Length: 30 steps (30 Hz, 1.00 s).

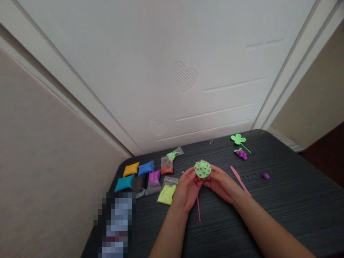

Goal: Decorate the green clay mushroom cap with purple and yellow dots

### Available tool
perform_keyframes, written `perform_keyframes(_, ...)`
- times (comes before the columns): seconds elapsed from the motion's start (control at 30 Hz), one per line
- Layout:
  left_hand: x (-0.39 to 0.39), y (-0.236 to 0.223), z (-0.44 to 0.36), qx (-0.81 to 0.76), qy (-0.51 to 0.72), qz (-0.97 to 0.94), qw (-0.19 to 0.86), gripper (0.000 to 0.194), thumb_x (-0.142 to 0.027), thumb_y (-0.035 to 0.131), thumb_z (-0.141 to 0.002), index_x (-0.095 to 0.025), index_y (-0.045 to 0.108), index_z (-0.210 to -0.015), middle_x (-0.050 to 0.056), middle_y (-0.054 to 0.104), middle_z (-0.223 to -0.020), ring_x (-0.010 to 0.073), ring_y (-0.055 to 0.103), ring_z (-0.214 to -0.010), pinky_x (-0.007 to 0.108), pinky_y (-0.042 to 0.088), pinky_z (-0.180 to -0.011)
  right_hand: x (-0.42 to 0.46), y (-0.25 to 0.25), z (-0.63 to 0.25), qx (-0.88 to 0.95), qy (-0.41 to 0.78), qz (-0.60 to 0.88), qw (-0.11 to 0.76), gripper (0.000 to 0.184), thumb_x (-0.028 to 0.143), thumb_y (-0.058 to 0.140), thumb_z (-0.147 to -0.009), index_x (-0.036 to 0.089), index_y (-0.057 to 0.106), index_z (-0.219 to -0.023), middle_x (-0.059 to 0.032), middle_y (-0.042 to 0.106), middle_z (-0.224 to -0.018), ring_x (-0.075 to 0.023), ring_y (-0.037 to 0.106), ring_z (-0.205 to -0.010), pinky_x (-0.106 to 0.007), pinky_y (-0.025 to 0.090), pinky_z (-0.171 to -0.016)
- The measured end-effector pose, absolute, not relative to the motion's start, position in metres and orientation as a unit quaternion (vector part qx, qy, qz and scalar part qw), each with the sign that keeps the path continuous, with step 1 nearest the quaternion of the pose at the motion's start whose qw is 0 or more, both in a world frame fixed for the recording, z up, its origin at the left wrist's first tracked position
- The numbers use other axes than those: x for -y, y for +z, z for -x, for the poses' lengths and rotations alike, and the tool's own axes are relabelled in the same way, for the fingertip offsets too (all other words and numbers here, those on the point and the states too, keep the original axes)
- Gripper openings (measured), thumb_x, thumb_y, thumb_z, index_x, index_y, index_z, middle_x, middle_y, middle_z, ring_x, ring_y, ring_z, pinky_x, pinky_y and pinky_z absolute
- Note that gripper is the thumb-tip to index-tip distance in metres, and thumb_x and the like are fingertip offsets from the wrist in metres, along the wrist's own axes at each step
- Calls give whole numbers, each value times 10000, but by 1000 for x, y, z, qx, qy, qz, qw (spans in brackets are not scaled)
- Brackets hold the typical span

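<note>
Between my two hands is a rounded green clay piece dotted all over with small purple bits. My left hand grips its left edge, fingers curled under it. On the opposite edge, my right hand pinches it with the thumb and fingers. What lies beneath the piece is hidden by the fingers. A thin pink modelling stick lies on the table just below my left hand. To the right of my right hand rests a pink plastic knife.
Several bags of coloured clay, such as a blue packet and a yellow-green packet, lie on the dark table at left. At right are a green clay clover, a purple grape cluster and a purple lump. A white panel stands behind.
</note>
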<state>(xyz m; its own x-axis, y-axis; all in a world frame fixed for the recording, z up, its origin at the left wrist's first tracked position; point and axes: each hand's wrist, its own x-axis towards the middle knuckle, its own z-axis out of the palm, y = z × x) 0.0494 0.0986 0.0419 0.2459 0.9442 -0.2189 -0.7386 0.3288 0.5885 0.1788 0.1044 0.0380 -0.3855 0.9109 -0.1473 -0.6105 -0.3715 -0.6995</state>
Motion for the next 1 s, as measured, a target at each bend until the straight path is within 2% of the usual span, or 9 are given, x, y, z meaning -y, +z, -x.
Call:
perform_keyframes(0.33, -98, 42, -47, -253, 541, -196, 778, 157, -137, 556, -765, -130, 650, -890, 57, 647, -952, 129, 580, -884, 244, 428, -818, -105, 42, -175, 281, 777, 272, 493, 191, 228, 617, -739, 175, 637, -921, -57, 654, -885, -132, 586, -779, -312, 414, -775)
perform_keyframes(0.83, -100, 38, -47, -269, 545, -175, 775, 118, -115, 614, -716, -122, 662, -824, 58, 655, -874, 129, 585, -799, 248, 439, -771, -105, 40, -177, 289, 774, 292, 482, 235, 241, 616, -743, 189, 628, -972, -42, 649, -906, -136, 579, -790, -308, 416, -786)
perform_keyframes(1.0, -99, 38, -46, -265, 541, -169, 780, 121, -118, 575, -751, -122, 655, -842, 56, 640, -886, 123, 574, -805, 256, 431, -785, -103, 41, -177, 299, 767, 302, 481, 216, 254, 615, -747, 212, 636, -958, -24, 647, -862, -121, 564, -745, -294, 409, -762)
